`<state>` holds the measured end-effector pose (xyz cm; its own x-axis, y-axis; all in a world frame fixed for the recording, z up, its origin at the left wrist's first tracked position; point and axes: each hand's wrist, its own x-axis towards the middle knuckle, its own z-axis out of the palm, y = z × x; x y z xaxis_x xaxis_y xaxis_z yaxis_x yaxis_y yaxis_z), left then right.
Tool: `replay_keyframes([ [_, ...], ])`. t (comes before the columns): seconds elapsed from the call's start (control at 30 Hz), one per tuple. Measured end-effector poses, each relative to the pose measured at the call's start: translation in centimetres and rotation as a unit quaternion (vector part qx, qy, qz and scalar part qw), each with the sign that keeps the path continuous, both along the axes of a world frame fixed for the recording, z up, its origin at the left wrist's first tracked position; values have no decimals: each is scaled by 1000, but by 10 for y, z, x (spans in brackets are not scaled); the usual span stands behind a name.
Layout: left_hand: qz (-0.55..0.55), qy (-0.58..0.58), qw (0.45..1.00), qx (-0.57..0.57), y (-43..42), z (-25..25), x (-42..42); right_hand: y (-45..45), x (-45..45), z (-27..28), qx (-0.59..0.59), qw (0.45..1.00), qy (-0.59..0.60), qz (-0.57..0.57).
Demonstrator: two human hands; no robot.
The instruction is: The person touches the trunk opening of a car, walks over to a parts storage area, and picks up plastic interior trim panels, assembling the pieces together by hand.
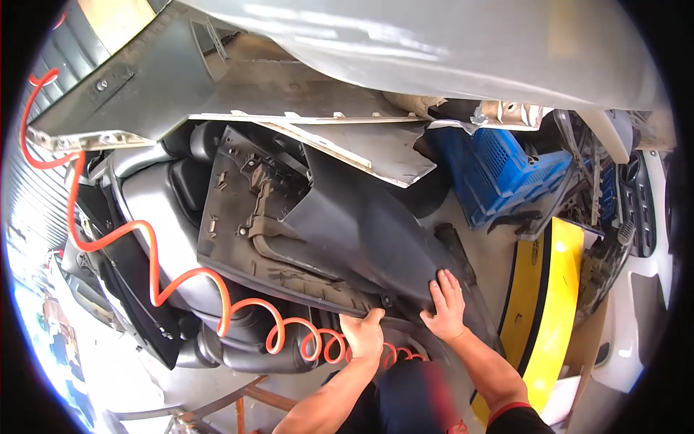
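A large dark plastic panel (361, 224) with a dusty, ribbed inner side lies across the middle of the view. My left hand (363, 333) grips its lower edge, with the thumb pointing up and right; the fingers curl out of sight below. Farther right, my right hand (444, 307) rests on the smooth dark surface with its fingers stretched out. An orange coiled hose (289, 329) runs from the upper left, past the panel's lower edge, and passes by my left hand.
Black seats (163, 210) lie behind the panel at left. Overhead hangs a large silver panel (434, 43) with a broken-edged grey piece (289, 94) below it. At right are a blue crate (491, 173), a yellow-and-black board (553, 282) and assorted car parts.
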<state>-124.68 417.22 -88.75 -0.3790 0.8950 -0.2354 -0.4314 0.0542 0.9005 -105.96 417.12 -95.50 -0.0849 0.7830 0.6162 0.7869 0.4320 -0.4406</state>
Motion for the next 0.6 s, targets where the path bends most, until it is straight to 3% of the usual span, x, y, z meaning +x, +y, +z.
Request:
replay_keyframes([
  [0.07, -1, 14, 1000, -25, -16, 29, 4, -21, -10, 20, -18, 1000, 2, 1],
  [0.13, 108, 85, 989, -50, -36, 61, 10, -52, -22, 44, -53, 999, 10, -4],
  [0.17, 89, 109, 987, -83, -50, 43, -4, -56, -27, 50, -39, 999, 14, -2],
  [0.2, 129, 46, 988, -76, -51, 72, -2, -67, -33, 61, -31, 999, 19, -4],
  [0.27, 92, 25, 976, -194, -69, 109, -14, -100, -48, 83, -71, 997, 35, -8],
  [0.3, 113, 56, 985, -117, -80, 101, -20, -116, -55, 95, -86, 996, 28, -6],
  [0.4, 129, 46, 986, -97, -122, 112, -43, -160, -65, 134, -103, 994, 28, 2],
  [0.5, 102, 35, 982, -158, -172, 139, -54, -195, -52, 183, -79, 997, 21, 3],
  [0.6, 114, -24, 976, -181, -214, 178, -54, -226, -16, 243, -135, 991, 11, 6],
])
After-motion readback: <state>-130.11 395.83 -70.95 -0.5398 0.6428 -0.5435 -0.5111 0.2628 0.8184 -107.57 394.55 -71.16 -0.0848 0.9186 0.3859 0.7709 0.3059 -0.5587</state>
